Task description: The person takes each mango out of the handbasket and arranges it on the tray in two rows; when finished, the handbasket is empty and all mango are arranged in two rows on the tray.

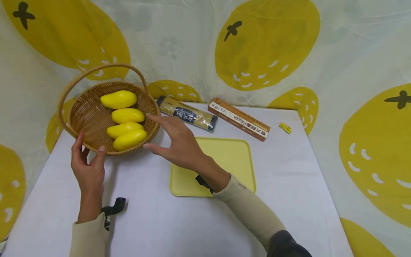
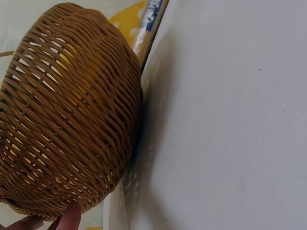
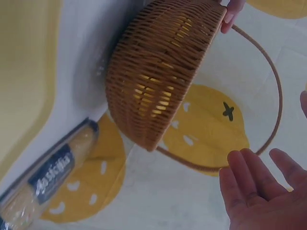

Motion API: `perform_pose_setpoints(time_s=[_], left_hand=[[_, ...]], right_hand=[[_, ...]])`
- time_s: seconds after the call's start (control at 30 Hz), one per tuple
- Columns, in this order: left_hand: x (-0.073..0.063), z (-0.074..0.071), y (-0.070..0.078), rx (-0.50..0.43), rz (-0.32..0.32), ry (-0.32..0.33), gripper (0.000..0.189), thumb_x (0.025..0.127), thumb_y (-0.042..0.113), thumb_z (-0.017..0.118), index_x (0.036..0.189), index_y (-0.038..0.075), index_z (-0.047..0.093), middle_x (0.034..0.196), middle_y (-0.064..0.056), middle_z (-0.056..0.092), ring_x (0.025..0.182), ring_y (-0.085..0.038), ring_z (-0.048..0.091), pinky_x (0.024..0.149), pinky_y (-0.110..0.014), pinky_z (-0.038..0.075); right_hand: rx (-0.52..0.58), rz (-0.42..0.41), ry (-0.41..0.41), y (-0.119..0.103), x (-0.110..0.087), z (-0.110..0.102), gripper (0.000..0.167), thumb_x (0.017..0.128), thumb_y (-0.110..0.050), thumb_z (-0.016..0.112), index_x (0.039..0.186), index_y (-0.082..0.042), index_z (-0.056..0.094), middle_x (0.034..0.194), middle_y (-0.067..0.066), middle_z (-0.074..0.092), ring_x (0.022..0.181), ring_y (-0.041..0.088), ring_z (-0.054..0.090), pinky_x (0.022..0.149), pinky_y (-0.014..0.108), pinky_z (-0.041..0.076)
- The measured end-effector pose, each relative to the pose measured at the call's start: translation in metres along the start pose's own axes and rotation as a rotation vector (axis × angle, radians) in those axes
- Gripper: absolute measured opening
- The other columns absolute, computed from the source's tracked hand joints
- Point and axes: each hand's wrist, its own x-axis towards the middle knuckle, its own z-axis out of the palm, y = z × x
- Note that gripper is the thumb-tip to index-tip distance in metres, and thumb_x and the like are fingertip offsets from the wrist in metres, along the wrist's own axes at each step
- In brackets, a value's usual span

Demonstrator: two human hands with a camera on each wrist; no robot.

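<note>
A brown wicker basket [image 1: 91, 114] with a tall arched handle is at the back left, holding several yellow mangoes [image 1: 127, 116]. My left hand [image 1: 88, 171] grips its near left rim, thumb and fingers at the edge. In the left wrist view, the fingertips [image 2: 71, 218] show low against the woven side [image 2: 72, 110]. My right hand [image 1: 179, 142] is at the basket's right side, thumb and fingers spread apart, nothing held. From the right wrist, the open palm [image 3: 268, 201] appears near the handle, and yellow shows through the weave.
A pale yellow tray [image 1: 221, 157] lies mid-table, partly under my right forearm. Behind it are a clear-wrapped pasta packet [image 1: 187, 113] and a brown-and-white pasta box [image 1: 239, 119]. A small yellow item [image 1: 284, 127] lies at the back right. A fruit-print curtain [image 1: 179, 46] hangs behind.
</note>
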Motion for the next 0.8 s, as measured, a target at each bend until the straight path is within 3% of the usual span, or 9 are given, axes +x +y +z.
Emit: perform_pose_setpoints(time_s=[0.23, 0.57, 0.8], left_hand=[[-0.003, 0.000, 0.002, 0.039, 0.031, -0.001, 0.070, 0.097, 0.004, 0.074, 0.159, 0.023, 0.048, 0.170, 0.001, 0.037, 0.152, -0.031, 0.039, 0.104, -0.014, 0.052], [-0.012, 0.006, 0.016, 0.088, 0.048, 0.004, 0.068, 0.097, 0.003, 0.073, 0.159, 0.019, 0.049, 0.169, -0.003, 0.039, 0.150, -0.033, 0.041, 0.097, -0.010, 0.053], [-0.010, 0.005, 0.007, 0.100, 0.047, 0.009, 0.070, 0.096, 0.003, 0.074, 0.158, 0.021, 0.050, 0.169, 0.000, 0.040, 0.151, -0.033, 0.041, 0.098, -0.013, 0.054]], right_hand=[[0.008, -0.007, -0.176, -0.001, 0.034, 0.024, 0.069, 0.095, -0.047, 0.079, 0.156, -0.025, 0.054, 0.154, -0.003, 0.060, 0.141, 0.013, 0.052, 0.118, 0.027, 0.042], [-0.071, 0.048, -0.406, 0.003, 0.075, 0.050, 0.055, 0.097, -0.044, 0.077, 0.147, -0.026, 0.063, 0.148, -0.007, 0.064, 0.137, 0.013, 0.055, 0.114, 0.029, 0.043], [-0.086, 0.084, -0.517, 0.010, 0.091, 0.067, 0.047, 0.096, -0.041, 0.079, 0.138, -0.022, 0.070, 0.137, -0.003, 0.072, 0.129, 0.013, 0.063, 0.106, 0.023, 0.047]])
